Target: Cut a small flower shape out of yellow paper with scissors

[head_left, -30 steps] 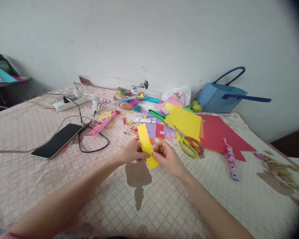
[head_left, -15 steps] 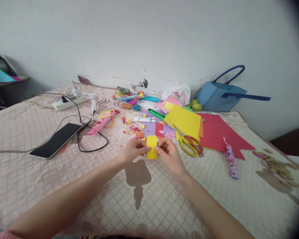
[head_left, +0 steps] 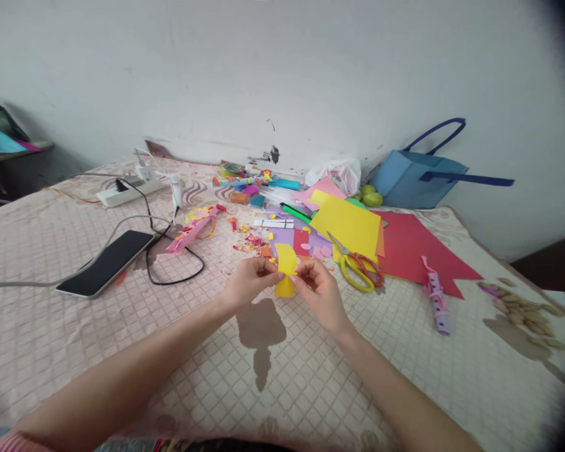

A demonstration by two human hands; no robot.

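A small yellow paper strip [head_left: 286, 258] is held upright between both hands, its upper part curving and a crease across its lower part. My left hand [head_left: 252, 281] pinches its left edge between thumb and fingers. From the other side, my right hand [head_left: 319, 290] pinches the right edge. Just beyond the hands lie small paper scraps [head_left: 254, 240] and a purple sheet [head_left: 282, 236] with a red piece [head_left: 301, 242] on it. Scissors [head_left: 358, 267] with yellow and red handles rest to the right, partly over a yellow sheet [head_left: 346, 223].
A phone [head_left: 106, 262], cables and a power strip [head_left: 134, 192] lie left. Red paper [head_left: 409, 251], a purple paper roll [head_left: 436, 303] and peanuts [head_left: 522, 314] are right. A blue bag [head_left: 417, 179] stands by the wall.
The yellow strip's upper part has risen and opened out from its earlier flatter, folded look. Both hands stay pinched on it in nearly the same place.
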